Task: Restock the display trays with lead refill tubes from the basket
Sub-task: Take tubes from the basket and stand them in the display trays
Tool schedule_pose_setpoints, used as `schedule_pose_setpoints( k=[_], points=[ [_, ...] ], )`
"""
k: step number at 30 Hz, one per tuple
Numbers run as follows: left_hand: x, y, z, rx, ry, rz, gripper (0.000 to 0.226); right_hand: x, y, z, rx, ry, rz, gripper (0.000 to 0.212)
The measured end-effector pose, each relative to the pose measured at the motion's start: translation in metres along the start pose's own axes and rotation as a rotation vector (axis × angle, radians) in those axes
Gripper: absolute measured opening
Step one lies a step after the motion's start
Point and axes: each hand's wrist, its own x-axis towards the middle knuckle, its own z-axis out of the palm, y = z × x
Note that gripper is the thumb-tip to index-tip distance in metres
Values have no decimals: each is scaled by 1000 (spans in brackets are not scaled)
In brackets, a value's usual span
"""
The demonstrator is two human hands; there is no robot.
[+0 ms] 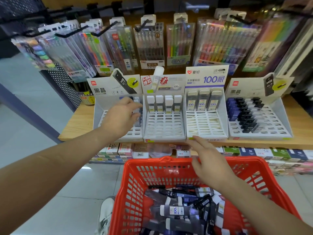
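The refill tubes (177,209) lay jumbled in the basket (135,167), directly under the empty, straight-fingered right hand (208,160); the left hand (122,114) sat farther off in the leftmost tray (100,114), grip unclear

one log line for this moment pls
phase: restocking | left hand: at tubes in leftmost tray, grip unclear | right hand: open, over red basket far rim

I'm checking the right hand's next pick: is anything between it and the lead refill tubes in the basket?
Nothing visible does. The right hand hovers over the far side of the open-topped red basket, and the lead refill tubes lie uncovered on its floor; only the hand's own forearm crosses over part of the pile.
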Motion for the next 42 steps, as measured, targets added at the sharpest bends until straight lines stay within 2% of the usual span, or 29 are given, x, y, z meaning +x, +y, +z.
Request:
schedule_pose_setpoints(
  k=[2, 4, 6, 9, 11, 13, 16, 18, 20, 22, 25, 28, 30, 32, 35, 38, 40, 42],
  points=[
    [-12, 21, -1, -12, -4, 137, 25, -9, 8, 0, -3, 50, -39, 44],
    [-32, 48, 7, -30, -109, 296, 22, -20, 19, 5, -13, 15, -55, 37],
    [-55, 74, 25, 19, -354, 416, 24, -31, 36, 16, -39, -92, -36, 36],
    [-95, 97, 77, 194, -818, 517, 29, -50, 70, 45, -135, -342, 58, 48],
    [-127, 100, 116, 281, -1013, 477, 33, -68, 93, 67, -167, -496, 149, 61],
    [-156, 101, 156, 288, -1090, 371, 42, -85, 116, 88, -160, -579, 234, 75],
    [-188, 103, 199, 196, -1175, 152, 87, -99, 135, 114, -169, -628, 309, 91],
    [-201, 106, 217, 153, -1171, 32, 105, -96, 134, 126, -227, -652, 296, 95],
    [-208, 106, 232, 167, -1121, -24, 106, -85, 131, 134, -329, -668, 220, 104],
    [-210, 105, 240, 227, -1025, -22, 91, -74, 130, 142, -457, -725, 114, 109],
    [-212, 98, 245, 302, -844, -15, 66, -66, 132, 158, -569, -788, 4, 103],
    [-215, 93, 243, 308, -752, 44, 54, -71, 134, 172, -583, -705, -16, 86],
    [-218, 91, 240, 294, -714, 103, 50, -76, 135, 174, -576, -644, 16, 62],
    [-221, 90, 241, 253, -739, 77, 44, -78, 136, 173, -573, -633, 24, 47],
    [-223, 88, 244, 208, -725, 40, 48, -74, 137, 165, -553, -662, 79, 51],
    [-212, 93, 238, 111, -620, -49, 57, -69, 143, 154, -456, -630, 166, 62],
    [-200, 97, 230, 15, -587, -120, 50, -66, 148, 147, -344, -584, 209, 60],
    [-187, 100, 220, -71, -539, -174, 32, -63, 149, 139, -128, -512, 281, 49]
  ],
)
